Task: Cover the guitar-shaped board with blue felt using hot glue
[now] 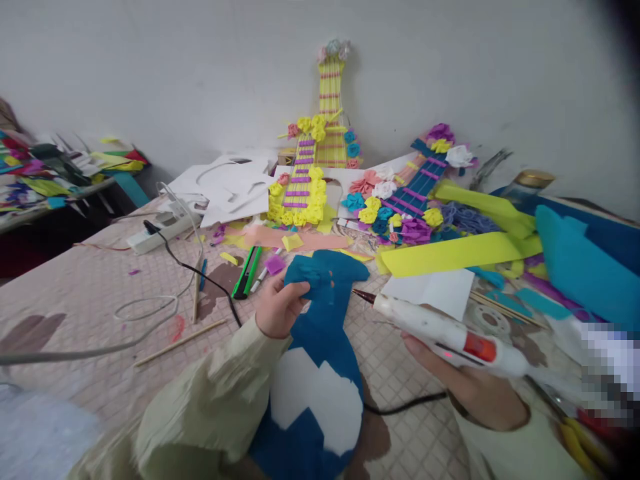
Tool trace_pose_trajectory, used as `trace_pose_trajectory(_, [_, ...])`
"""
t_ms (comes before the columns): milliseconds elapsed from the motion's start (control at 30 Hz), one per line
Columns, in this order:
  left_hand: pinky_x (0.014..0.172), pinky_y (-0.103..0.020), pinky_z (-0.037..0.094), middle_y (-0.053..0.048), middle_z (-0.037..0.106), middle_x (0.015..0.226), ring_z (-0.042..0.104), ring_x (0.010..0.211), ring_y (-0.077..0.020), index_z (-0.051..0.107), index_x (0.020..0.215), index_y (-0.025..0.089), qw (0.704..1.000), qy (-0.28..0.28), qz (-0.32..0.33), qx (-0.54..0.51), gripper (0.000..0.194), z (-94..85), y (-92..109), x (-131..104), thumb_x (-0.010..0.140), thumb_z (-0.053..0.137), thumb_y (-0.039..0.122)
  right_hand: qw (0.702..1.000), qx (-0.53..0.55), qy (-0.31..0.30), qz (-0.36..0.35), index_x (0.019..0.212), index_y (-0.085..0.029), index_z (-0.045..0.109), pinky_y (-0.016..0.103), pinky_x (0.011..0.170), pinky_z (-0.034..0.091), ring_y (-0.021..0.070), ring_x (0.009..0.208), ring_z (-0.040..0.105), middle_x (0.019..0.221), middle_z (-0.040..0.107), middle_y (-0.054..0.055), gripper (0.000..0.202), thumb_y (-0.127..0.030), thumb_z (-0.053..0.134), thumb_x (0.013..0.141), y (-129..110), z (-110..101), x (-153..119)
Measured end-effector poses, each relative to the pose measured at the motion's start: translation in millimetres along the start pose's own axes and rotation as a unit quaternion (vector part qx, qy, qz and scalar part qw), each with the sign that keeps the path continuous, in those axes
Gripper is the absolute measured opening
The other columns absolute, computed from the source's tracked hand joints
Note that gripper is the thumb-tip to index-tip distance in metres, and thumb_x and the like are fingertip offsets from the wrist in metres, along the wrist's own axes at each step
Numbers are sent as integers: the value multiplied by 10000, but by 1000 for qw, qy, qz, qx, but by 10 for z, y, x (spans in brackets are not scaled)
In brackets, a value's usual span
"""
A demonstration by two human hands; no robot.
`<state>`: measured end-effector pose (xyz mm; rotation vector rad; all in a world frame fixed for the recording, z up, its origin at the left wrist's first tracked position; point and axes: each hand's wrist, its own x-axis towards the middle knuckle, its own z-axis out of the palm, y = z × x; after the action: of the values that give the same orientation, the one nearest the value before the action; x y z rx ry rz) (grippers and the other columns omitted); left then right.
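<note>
My left hand point(280, 308) pinches the edge of a blue crepe paper piece point(305, 272) between thumb and fingers. It lies over the top of a guitar-shaped cutout point(345, 340), which is covered partly in blue paper and shows a bare white patch point(320, 393) on its round body. Small orange-brown spots mark the paper near its middle. My right hand point(465, 383) is wrapped around a white hot glue gun point(435, 327) with an orange-red part. Its dark nozzle tip points left, close beside the blue paper and apart from it.
Behind stand finished paper guitars, one yellow point(331, 100) and one blue point(420, 187), with paper flowers. A green box cutter point(247, 273), wooden sticks point(180, 343) and a power strip point(163, 230) lie left. Yellow-handled scissors point(580, 443) sit lower right; a black cord point(405, 405) crosses the table.
</note>
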<state>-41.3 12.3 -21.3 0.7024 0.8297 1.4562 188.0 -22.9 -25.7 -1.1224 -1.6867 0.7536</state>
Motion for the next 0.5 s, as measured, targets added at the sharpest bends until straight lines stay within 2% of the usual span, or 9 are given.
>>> trace_pose_trajectory(133, [610,-305,495,-25,631,661,628,696,-214,602,662,142,999,-27,26,32,144,18,16,-35,527,638,177,997,-27,-15,-75,839,-318,655,337,568,546,210,629,630,754,675,7,142,-320,599,709,85,-28,-29])
trace_pose_trajectory(267, [570,-274,483,6,590,586,581,590,-156,603,633,156,998,-17,50,34,128,30,4,-41,513,647,157,988,-66,-77,-116,800,-330,649,289,392,457,177,480,562,567,584,-11,151,-223,589,711,3,-70,31])
trace_pose_trajectory(367, [524,-239,463,34,544,522,517,503,-105,605,615,162,998,-14,59,30,125,32,-11,-46,506,661,137,987,-76,-78,-115,793,-329,645,265,347,403,153,416,509,501,516,-21,177,-184,601,702,-71,-47,64])
trace_pose_trajectory(500, [560,-266,477,18,594,589,557,562,-138,632,648,171,997,-19,50,57,157,6,-36,-72,504,694,167,995,-46,-59,-71,721,-321,642,267,361,405,140,399,473,487,491,-21,104,-222,624,696,-73,10,34])
